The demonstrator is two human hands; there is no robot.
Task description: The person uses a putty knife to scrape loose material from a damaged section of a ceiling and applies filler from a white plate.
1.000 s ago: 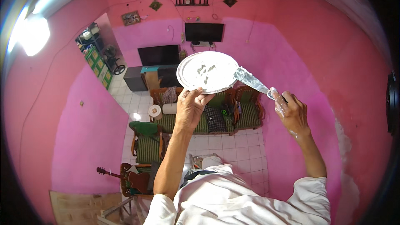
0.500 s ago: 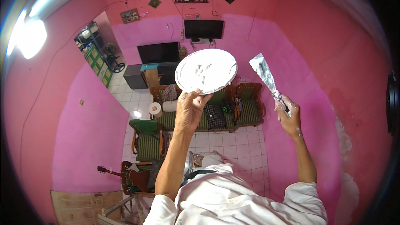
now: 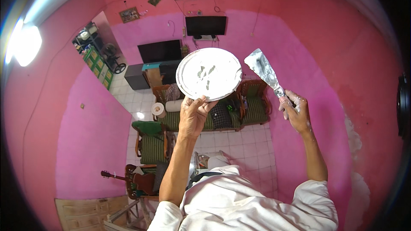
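My left hand (image 3: pixel 195 114) grips the near rim of a round white lid (image 3: pixel 222 75), thumb on top and fingers beneath. White paste is spread over the lid, with a few darker bare streaks in its middle. To the right, my right hand (image 3: pixel 296 110) is closed round the handle of a putty knife (image 3: pixel 266 72). Its wide blade points up and to the left, smeared with white paste, and stands apart from the lid's right edge. White specks dot the fingers of my right hand.
Below stand a green-striped sofa (image 3: pixel 171 121), armchairs (image 3: pixel 152 149) and a guitar (image 3: pixel 143 182). A wooden frame (image 3: pixel 124 214) is at lower left. The pink wall (image 3: pixel 312 145) on my right has pale patches (image 3: pixel 359 192). Two black screens (image 3: pixel 206 25) are at the far wall.
The putty knife's blade has swung left, closer to the lid, and tilts more. The lid has turned its face more toward me and shifted slightly left.
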